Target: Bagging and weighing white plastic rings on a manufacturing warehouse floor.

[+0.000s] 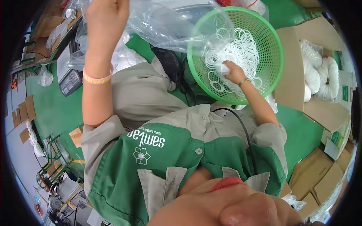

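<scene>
At the upper left, my left hand (107, 13) is closed beside the edge of a clear plastic bag (166, 24) and appears to grip it; its fingertips are partly cut off by the picture's top edge. The bag stretches rightward over the rim of a green plastic basket (278, 49). Inside that basket lies a heap of thin white rings (247, 47). My right hand (234, 72) reaches into the basket among the rings, fingers closed around something whitish. Whether this is bag film or rings, I cannot make out.
Right of the basket stands an open cardboard box (288, 71) with bagged white bundles (315, 71). Flattened cardboard (311, 173) lies lower right. A grey scale with a keypad (70, 82) is at the left. My lap (139, 86) is below the bag, and a black cable (245, 130) crosses my shirt.
</scene>
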Demonstrator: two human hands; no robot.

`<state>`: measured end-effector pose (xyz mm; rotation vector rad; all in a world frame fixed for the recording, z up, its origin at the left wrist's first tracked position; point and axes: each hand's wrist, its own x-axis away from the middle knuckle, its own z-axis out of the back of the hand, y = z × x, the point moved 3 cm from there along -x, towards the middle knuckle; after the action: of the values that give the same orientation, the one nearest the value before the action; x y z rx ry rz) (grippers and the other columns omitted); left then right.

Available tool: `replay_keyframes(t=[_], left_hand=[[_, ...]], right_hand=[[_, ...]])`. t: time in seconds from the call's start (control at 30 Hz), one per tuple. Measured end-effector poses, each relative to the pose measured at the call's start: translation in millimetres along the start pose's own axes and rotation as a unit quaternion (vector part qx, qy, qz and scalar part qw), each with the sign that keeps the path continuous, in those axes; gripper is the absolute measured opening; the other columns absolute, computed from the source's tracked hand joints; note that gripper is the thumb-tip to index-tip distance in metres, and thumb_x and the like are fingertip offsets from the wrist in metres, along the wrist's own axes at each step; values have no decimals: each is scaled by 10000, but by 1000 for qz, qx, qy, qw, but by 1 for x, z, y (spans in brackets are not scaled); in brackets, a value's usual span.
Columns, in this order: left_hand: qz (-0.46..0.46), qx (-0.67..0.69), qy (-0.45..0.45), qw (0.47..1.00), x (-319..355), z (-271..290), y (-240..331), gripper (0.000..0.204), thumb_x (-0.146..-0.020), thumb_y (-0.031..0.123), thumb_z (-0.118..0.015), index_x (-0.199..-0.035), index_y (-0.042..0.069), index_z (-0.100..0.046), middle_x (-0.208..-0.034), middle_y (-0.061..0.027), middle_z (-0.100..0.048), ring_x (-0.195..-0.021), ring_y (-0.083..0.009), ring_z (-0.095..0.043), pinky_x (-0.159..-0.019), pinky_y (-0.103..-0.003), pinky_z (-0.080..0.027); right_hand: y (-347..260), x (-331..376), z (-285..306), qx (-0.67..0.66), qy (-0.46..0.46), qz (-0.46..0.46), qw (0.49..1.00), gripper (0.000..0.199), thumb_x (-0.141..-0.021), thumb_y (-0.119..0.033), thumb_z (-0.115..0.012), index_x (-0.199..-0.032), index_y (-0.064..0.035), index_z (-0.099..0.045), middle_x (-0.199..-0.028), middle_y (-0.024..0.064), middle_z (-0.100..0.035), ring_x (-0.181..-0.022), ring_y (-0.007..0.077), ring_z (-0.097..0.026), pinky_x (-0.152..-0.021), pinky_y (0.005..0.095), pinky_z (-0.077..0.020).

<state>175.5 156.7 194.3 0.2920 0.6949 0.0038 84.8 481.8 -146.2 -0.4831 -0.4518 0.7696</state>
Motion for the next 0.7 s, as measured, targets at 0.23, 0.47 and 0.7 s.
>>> replay_keyframes(t=[0.23, 0.47, 0.7], left_hand=[[-5, -72, -118, 990, -4, -40, 31, 621, -685, -5, -486, -1294, 9, -363, -1233, -205, -460, -1006, -371, -536, -802, -385, -466], [1, 123, -323, 938, -6, -68, 50, 666, -686, 18, -497, -1316, -74, -301, -1275, -291, -399, -1188, -399, -397, -1002, -379, -335], [-40, 238, -367, 899, -13, -73, 66, 713, -686, 18, -516, -1348, -67, -266, -1130, -262, -515, -922, -298, -551, -793, -325, -449]], right_hand=[[21, 25, 101, -497, 291, -117, 809, 516, -612, 47, -729, -1070, -24, -503, -994, 77, -598, -882, 179, -586, -803, 302, -484], [-130, 52, 222, -217, 498, 153, 826, 380, -720, 79, -605, -1092, 53, -533, -1008, 154, -609, -907, 245, -608, -810, 360, -497], [-207, 36, 171, -329, 512, 130, 783, 593, -526, -3, -760, -1066, -90, -529, -977, 106, -593, -878, 268, -584, -786, 334, -469]])
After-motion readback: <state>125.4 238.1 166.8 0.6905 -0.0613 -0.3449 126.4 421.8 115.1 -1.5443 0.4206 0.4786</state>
